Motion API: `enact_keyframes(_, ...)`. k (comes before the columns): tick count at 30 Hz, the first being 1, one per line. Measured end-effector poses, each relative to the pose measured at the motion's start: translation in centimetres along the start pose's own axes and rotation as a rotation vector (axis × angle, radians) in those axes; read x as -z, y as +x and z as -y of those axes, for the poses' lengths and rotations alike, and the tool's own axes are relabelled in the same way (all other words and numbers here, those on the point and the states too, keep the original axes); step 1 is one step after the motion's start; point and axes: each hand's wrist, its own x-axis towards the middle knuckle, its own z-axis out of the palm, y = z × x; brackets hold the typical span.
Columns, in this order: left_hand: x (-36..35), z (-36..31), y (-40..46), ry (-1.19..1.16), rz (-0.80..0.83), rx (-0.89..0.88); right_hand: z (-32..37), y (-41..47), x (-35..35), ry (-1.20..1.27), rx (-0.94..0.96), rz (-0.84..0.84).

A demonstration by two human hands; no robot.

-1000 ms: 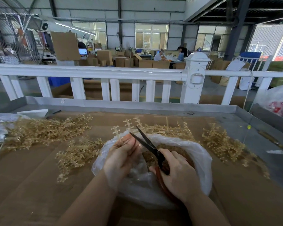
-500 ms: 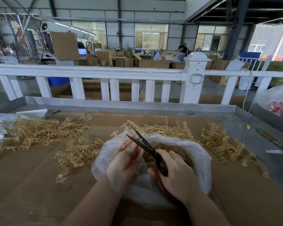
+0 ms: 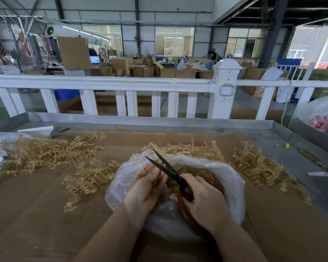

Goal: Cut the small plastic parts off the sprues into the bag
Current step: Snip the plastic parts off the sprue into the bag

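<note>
Left hand pinches with curled fingers; right hand grips, forearms angled inward

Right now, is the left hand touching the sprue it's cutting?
Touching. The head view shows the left hand pinching the sprue over the bag.

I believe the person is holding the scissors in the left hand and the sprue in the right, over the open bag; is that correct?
Not quite: the head view shows the scissors in the right hand and the sprue in the left hand, over the open bag.
</note>
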Motion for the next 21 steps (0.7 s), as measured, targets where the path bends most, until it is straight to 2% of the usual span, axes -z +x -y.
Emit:
enact_keyframes(7, 0.03, 0.09, -0.07, -0.058, 0.019, 0.002, -0.11, -0.09, 0.09, -0.001, 0.003, 0.054)
enact_keyframes(21, 0.25, 0.23, 0.21, -0.026, 0.032, -0.039, -0.14, -0.17, -0.01, 0.005, -0.011, 0.028)
